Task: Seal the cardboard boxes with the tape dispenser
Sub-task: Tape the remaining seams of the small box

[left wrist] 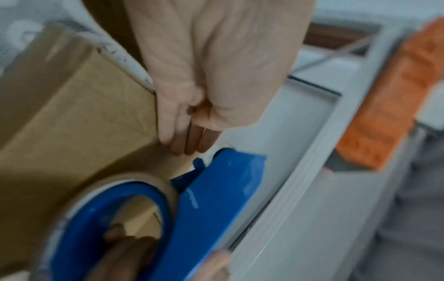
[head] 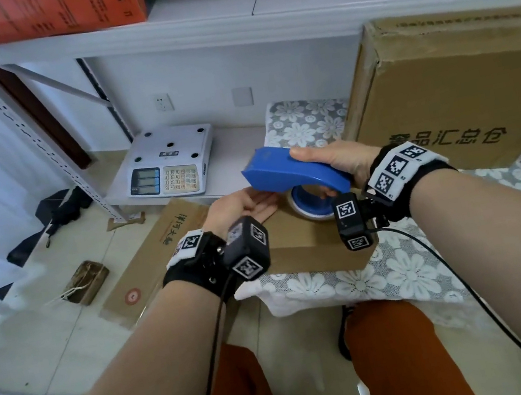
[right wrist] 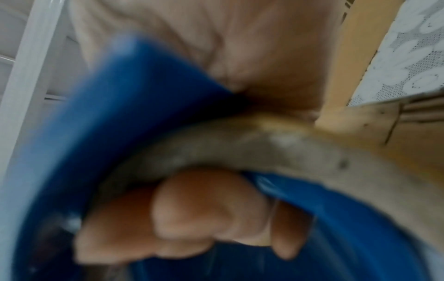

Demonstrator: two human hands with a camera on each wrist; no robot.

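Note:
My right hand (head: 326,164) grips the blue tape dispenser (head: 285,168) by its handle, thumb on top, its tape roll (head: 309,204) just over the small cardboard box (head: 310,251). In the right wrist view my fingers (right wrist: 192,214) curl through the dispenser (right wrist: 115,117), blurred. My left hand (head: 240,208) lies flat, fingers straight, on the box top at its far left edge, right under the dispenser's front end. The left wrist view shows those fingers (left wrist: 185,136) on the box (left wrist: 79,121) next to the dispenser's nose (left wrist: 225,190).
The box sits on a floral-covered surface (head: 387,272). A large cardboard box (head: 455,86) stands at the right. A weighing scale (head: 172,160) rests on the low shelf. Flattened cardboard (head: 155,261) lies on the floor. An orange box (head: 45,12) is on the upper shelf.

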